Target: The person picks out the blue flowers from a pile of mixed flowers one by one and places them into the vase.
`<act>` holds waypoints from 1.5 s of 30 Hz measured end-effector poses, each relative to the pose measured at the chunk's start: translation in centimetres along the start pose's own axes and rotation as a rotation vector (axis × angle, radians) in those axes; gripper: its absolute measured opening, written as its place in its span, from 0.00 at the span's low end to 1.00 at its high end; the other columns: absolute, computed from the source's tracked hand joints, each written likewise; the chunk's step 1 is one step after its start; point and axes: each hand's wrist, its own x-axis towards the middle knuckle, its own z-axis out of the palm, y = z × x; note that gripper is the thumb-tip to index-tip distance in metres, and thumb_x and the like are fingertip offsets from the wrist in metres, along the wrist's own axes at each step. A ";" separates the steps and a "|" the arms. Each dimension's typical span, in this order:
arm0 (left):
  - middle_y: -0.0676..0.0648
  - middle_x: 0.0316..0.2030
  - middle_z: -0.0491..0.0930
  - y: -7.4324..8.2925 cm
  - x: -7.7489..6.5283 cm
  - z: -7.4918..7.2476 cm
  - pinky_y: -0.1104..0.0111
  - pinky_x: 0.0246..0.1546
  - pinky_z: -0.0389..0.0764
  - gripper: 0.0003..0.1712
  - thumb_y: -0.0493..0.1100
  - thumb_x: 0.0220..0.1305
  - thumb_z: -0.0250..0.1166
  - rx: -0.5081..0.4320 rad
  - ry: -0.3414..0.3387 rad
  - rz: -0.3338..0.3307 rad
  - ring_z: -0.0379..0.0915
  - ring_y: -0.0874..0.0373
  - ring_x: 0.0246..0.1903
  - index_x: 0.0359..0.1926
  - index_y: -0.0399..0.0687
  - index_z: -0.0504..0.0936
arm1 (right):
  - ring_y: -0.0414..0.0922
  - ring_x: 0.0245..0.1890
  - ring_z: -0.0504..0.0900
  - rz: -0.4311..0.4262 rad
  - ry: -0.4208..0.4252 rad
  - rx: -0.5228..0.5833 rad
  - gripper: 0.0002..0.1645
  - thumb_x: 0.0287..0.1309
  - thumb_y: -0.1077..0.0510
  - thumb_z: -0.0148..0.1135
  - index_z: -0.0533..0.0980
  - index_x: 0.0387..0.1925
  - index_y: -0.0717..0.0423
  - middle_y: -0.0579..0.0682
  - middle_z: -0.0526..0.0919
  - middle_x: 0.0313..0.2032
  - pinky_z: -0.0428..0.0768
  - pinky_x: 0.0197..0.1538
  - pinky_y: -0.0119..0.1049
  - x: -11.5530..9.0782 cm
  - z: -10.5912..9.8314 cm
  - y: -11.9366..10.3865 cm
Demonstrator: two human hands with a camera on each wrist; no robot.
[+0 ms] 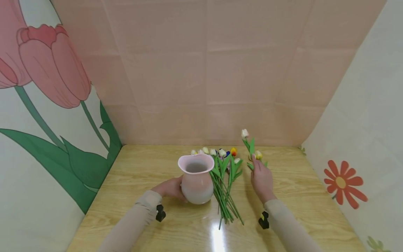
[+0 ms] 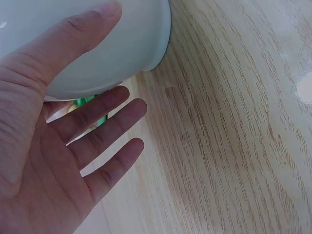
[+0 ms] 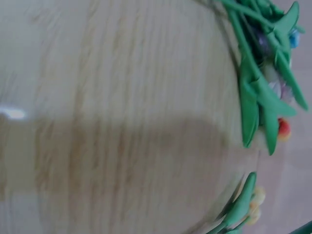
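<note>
A pink-and-white vase [image 1: 197, 187] with a flared rim is at the middle of the table. My left hand [image 1: 171, 188] holds it from the left; in the left wrist view, the thumb lies across the pale side of the vase [image 2: 131, 39], with the fingers behind and below. My right hand [image 1: 262, 178] pinches a pale pink-white tulip [image 1: 245, 133], whose bloom points up and away. Just beyond that hand is a yellow tulip [image 1: 258, 155], lying on the tabletop, its leaf [image 3: 239, 207] visible in the right wrist view. The right hand itself is outside that view.
Right of the vase lies a pile of tulips, their long green stems [image 1: 225, 203] toward me and white, purple and orange blooms [image 1: 233, 151] at the back. The wooden table [image 1: 141, 157] meets a pink cloth backdrop [image 1: 201, 87], with flower-printed panels on both sides.
</note>
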 end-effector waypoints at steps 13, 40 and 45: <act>0.51 0.67 0.67 0.1 -0.2 -0.1 0.56 0.65 0.65 0.57 0.43 0.41 0.81 -0.004 -0.008 0.006 0.65 0.56 0.64 0.71 0.56 0.59 | 0.63 0.45 0.80 0.140 -0.205 -0.105 0.38 0.53 0.68 0.63 0.65 0.67 0.59 0.66 0.81 0.47 0.74 0.50 0.60 -2.2 -0.1 1.7; 0.51 0.66 0.68 0.1 -0.3 -0.1 0.58 0.66 0.64 0.57 0.41 0.40 0.81 -0.004 -0.002 0.004 0.65 0.57 0.64 0.71 0.56 0.59 | 0.66 0.56 0.72 0.264 -0.467 -0.157 0.29 0.68 0.68 0.43 0.58 0.70 0.62 0.70 0.72 0.56 0.68 0.55 0.64 -4.8 0.6 3.7; 0.51 0.66 0.68 0.1 -0.4 -0.2 0.57 0.67 0.63 0.58 0.41 0.39 0.81 -0.014 -0.002 0.000 0.65 0.56 0.64 0.71 0.56 0.59 | 0.69 0.57 0.68 0.321 -0.509 -0.151 0.30 0.70 0.68 0.39 0.53 0.71 0.65 0.73 0.68 0.58 0.66 0.57 0.66 -4.9 0.4 3.8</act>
